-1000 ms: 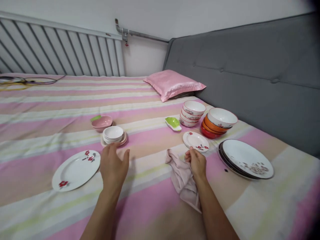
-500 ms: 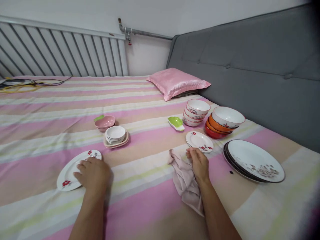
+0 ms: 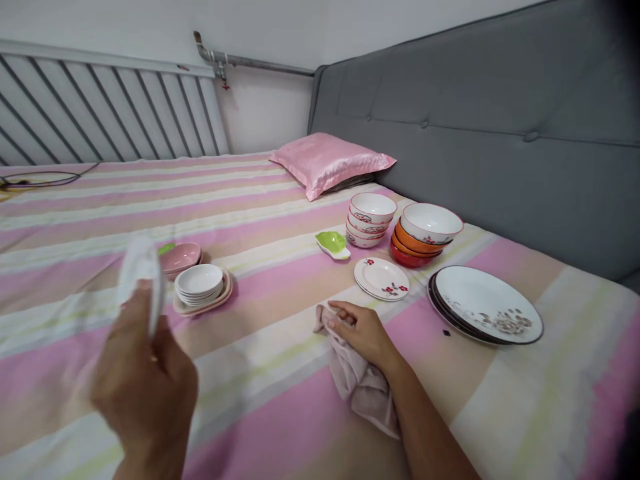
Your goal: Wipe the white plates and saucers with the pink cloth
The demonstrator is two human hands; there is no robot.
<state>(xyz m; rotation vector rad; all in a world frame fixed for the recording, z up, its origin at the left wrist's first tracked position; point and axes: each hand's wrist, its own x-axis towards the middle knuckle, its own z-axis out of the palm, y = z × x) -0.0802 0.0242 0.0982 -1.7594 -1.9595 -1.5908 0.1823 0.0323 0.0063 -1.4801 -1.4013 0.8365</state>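
My left hand [image 3: 147,373] is closed on a white plate [image 3: 143,273], raised above the bed and tipped nearly on edge; the plate is blurred by motion. My right hand [image 3: 363,330] rests at the top of a crumpled pinkish cloth [image 3: 353,373], its fingers curled over the fabric. Just beyond that hand lie small white plates with red flowers [image 3: 383,277]. Near my left hand, a stack of small white bowls [image 3: 199,281] sits on a pale pink dish [image 3: 226,293], with pink bowls [image 3: 183,257] behind it.
At the right are a stack of large plates [image 3: 490,303], orange and red bowls topped by a white one [image 3: 431,223], and several flowered bowls [image 3: 371,217]. A green leaf-shaped dish [image 3: 333,244] lies beside them. A pink pillow [image 3: 333,160] sits against the grey headboard [image 3: 475,113].
My left hand has lifted the flowered plate off the bed and tilted it upright. My right hand has moved left onto the cloth's upper end. The view has turned slightly right.
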